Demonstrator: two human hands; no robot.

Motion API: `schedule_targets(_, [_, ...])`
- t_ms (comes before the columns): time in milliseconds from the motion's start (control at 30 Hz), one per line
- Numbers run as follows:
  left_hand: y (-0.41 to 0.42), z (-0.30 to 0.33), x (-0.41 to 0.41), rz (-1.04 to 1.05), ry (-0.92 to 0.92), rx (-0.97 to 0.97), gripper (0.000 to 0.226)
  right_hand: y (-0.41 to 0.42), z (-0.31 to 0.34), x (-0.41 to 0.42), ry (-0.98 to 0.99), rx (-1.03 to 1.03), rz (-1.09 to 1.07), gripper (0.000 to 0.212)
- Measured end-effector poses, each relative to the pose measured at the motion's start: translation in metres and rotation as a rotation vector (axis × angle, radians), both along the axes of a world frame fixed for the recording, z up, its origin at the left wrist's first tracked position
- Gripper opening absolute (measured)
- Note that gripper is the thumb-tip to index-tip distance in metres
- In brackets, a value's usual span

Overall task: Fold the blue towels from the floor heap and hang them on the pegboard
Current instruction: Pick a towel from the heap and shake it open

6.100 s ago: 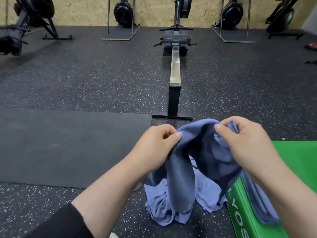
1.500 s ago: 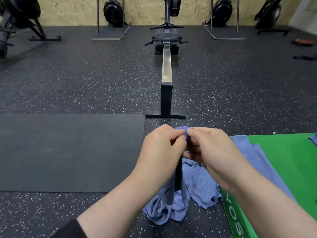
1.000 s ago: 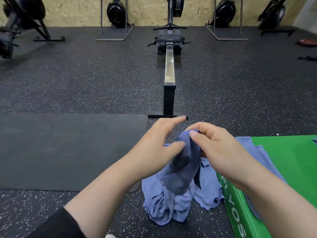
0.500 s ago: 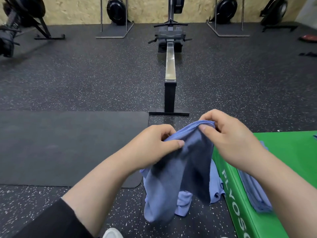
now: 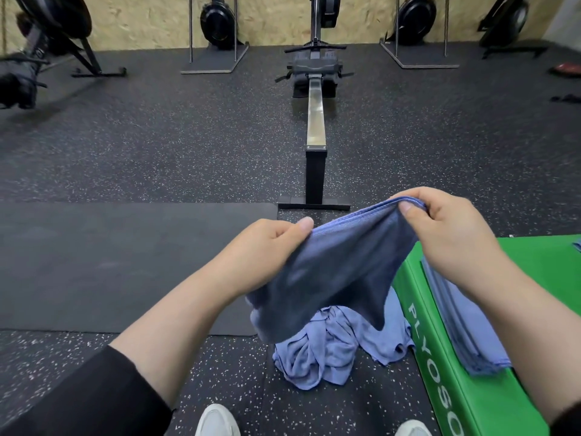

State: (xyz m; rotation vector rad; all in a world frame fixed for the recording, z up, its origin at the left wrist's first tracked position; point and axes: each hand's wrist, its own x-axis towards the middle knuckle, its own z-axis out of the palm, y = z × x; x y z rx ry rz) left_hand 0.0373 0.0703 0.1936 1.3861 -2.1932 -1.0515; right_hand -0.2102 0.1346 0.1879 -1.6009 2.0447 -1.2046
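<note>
The held towel [image 5: 339, 272] hangs in front of the floor heap [image 5: 333, 347], covering its upper part, and the fingers of the left hand [image 5: 267, 247] and right hand [image 5: 452, 234] are tucked behind the cloth where only the thumbs show. The green box [image 5: 446, 388] runs off the right and bottom edges, its white lettering cut short, and the folded towels [image 5: 465, 325] on it pass under the right forearm. Two white shoes [image 5: 217, 420] are clipped by the bottom edge, and the machines along the back wall lose their tops at the upper edge.

towel heap [image 5: 327, 350] on floor left of box [image 5: 440, 372], rowing machine [image 5: 315, 127] beyond, mat [image 5: 110, 262] at left
</note>
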Motion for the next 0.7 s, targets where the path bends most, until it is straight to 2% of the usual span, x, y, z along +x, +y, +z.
schedule_targets(133, [0.001, -0.003, 0.009, -0.034, 0.014, 0.040, 0.046, 0.005, 0.000, 0.000, -0.022, -0.003, -0.004, 0.020])
schedule_targets(233, [0.001, -0.005, 0.013, -0.074, 0.039, 0.093, 0.019, 0.009, 0.001, 0.001, -0.031, -0.008, -0.008, 0.020])
schedule_targets(300, [0.002, -0.006, 0.015, -0.069, 0.061, 0.119, 0.009, 0.011, 0.003, 0.002, -0.041, -0.016, -0.016, 0.020])
schedule_targets(400, [0.003, -0.007, 0.017, -0.060, 0.038, 0.110, 0.010, 0.015, 0.007, 0.002, -0.067, -0.049, -0.024, 0.020])
schedule_targets(500, [0.002, -0.007, 0.021, -0.051, -0.156, -0.054, 0.017, 0.020, 0.012, 0.003, -0.092, -0.079, -0.041, 0.021])
schedule_targets(700, [0.002, -0.009, 0.022, 0.095, -0.289, -0.225, 0.014, 0.025, 0.021, 0.006, -0.117, -0.111, -0.036, 0.021])
